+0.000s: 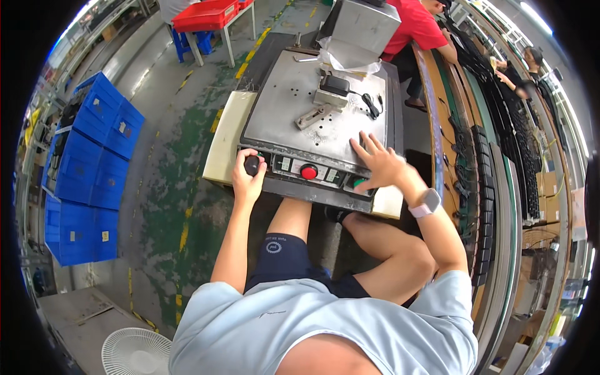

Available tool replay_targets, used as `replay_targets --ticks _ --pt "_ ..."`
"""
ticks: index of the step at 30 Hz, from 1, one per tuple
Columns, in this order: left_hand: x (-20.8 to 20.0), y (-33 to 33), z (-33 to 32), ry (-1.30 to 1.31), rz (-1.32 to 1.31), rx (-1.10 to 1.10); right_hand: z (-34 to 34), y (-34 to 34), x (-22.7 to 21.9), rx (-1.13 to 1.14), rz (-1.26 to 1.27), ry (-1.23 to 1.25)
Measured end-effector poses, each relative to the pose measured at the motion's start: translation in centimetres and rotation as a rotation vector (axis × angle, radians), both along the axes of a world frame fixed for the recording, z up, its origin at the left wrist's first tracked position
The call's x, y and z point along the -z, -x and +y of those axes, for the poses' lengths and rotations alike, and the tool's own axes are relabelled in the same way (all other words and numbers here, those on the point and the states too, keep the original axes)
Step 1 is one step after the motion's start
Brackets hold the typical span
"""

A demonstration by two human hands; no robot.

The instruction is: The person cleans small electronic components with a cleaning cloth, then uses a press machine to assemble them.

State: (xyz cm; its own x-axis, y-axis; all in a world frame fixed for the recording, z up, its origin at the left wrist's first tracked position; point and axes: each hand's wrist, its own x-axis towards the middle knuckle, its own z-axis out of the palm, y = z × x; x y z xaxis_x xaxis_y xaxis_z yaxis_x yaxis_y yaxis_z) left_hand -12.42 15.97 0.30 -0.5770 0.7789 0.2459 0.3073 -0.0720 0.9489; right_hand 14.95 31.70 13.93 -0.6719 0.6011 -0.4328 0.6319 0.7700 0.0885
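Note:
At the left end of the machine's front control panel (pixel 282 165), my left hand (pixel 245 178) is closed around a small black rounded piece (pixel 252 165), whose exact kind I cannot make out. My right hand (pixel 381 165) is open with fingers spread over the front right of the metal plate (pixel 281 119). Its thumb reaches down by a green button (pixel 359 183). A red button (pixel 309 171) sits mid-panel. On the plate, a black power adapter (pixel 334 85) rests on a metal fixture block (pixel 329 97), its cable (pixel 370 105) coiled to the right. A metal clamp piece (pixel 314 116) lies in front.
Behind the fixture are a hex key (pixel 305 59), a clear plastic bag (pixel 350 61) and a grey metal housing (pixel 365 28). A conveyor line (pixel 465 137) runs along the right, with a person in red (pixel 412 28) beside it. Blue bins (pixel 94 169) stand left.

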Motion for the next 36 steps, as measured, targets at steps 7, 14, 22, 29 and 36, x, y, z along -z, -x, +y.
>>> replay_targets --ticks 7,14,22,29,36 --pt "-5.6 -4.5 -2.0 -0.228 -0.679 0.319 -7.3 -1.3 4.3 -0.164 0.727 0.017" --pt "-8.9 -10.7 -3.1 -0.126 -0.519 0.611 -12.4 0.6 3.7 0.338 1.174 1.228" --pt "-4.2 -9.9 -7.2 0.280 -0.603 0.730 -12.1 -16.5 -13.4 0.594 1.330 -0.030" --pt "-2.0 -7.1 -4.3 0.240 -0.377 0.673 -11.3 -52.9 -10.0 0.947 0.679 -0.987" --pt "-6.6 0.0 6.8 0.079 -0.051 0.478 -24.7 -63.5 -0.8 1.696 0.071 -1.072"
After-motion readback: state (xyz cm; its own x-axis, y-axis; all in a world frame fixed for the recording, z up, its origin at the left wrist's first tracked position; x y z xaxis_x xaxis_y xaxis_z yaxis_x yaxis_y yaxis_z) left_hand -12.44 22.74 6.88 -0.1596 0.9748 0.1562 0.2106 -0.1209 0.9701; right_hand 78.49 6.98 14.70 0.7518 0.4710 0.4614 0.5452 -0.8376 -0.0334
